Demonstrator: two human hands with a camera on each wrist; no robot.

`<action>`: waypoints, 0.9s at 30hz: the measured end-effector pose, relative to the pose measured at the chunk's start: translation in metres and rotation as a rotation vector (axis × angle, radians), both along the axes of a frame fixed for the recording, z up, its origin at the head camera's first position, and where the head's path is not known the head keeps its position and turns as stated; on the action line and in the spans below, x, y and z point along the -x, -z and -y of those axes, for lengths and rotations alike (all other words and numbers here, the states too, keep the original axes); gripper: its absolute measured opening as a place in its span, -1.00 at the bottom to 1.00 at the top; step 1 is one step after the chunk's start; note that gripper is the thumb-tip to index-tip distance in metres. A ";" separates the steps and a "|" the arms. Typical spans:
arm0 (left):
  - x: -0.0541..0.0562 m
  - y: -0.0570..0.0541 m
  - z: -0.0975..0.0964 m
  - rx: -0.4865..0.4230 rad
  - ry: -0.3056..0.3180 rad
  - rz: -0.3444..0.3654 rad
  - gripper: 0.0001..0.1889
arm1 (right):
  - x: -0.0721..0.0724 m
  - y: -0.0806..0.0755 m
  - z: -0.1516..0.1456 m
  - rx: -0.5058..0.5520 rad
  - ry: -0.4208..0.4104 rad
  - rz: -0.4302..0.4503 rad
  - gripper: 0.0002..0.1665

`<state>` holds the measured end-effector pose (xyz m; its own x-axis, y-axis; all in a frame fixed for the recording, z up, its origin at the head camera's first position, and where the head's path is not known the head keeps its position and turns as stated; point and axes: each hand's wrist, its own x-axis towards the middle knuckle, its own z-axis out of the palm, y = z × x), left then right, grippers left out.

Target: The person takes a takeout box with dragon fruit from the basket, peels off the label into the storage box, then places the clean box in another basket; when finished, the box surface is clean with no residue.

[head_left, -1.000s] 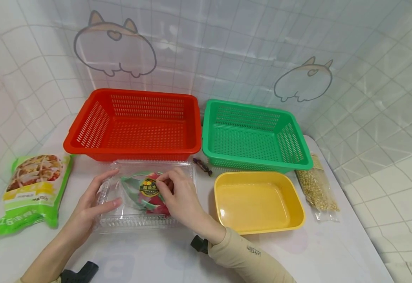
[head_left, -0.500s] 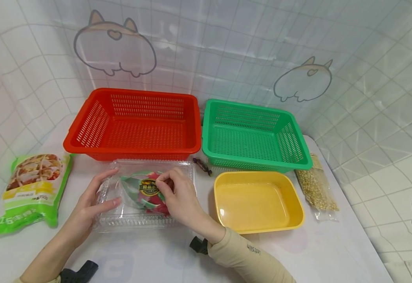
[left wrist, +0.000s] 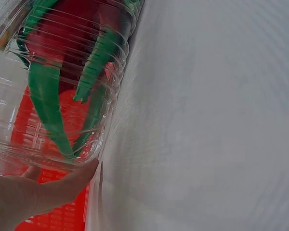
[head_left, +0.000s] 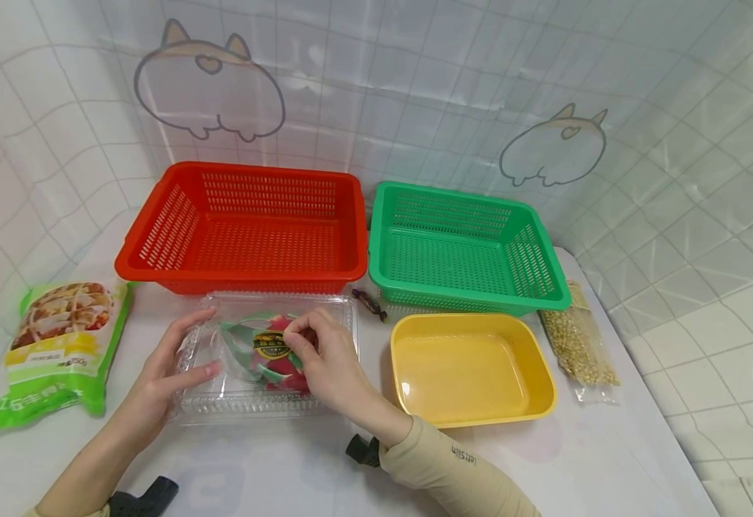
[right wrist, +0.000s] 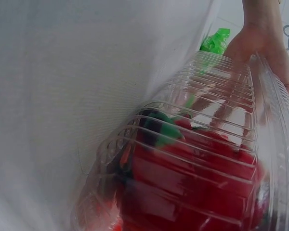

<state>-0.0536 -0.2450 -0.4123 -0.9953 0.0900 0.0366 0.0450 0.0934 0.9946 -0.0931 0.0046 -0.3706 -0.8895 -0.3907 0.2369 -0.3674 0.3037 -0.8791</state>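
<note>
A clear plastic clamshell box (head_left: 234, 398) lies on the table in front of the red basket. Inside it is a red dragon fruit (head_left: 295, 379) with long green scales. My left hand (head_left: 153, 380) holds the box at its left end, the thumb over the lid and the fingers along the far side. Over the fruit shows a round black-and-gold sticker (head_left: 268, 345). My right hand (head_left: 332, 359) bends over the lid, thumb and forefinger pinching the sticker's right edge. In the right wrist view the fruit (right wrist: 183, 183) shows through the ribbed wall.
Behind the box stand a red basket (head_left: 240, 278) and a green basket (head_left: 469, 296). A yellow tub (head_left: 473, 424) is to the right, with a bag of pale beans (head_left: 576, 345) past it. A wrapped candy (head_left: 370, 305) lies between. A green food bag (head_left: 59, 337) lies left.
The sticker's face has tilted and creased slightly under my right fingers. Both hands and the box stay nearly where they were.
</note>
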 end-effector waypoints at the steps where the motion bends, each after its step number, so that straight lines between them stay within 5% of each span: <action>1: 0.000 0.000 0.000 -0.001 0.001 -0.001 -0.26 | 0.000 0.000 0.000 0.002 -0.002 0.006 -0.95; 27: 0.000 0.000 0.000 -0.021 0.021 -0.015 -0.26 | 0.000 0.001 -0.001 0.023 -0.026 0.028 -0.95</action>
<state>-0.0533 -0.2453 -0.4122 -0.9925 0.1102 0.0533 0.0614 0.0717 0.9955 -0.0926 0.0052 -0.3719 -0.8858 -0.4082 0.2207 -0.3496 0.2741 -0.8959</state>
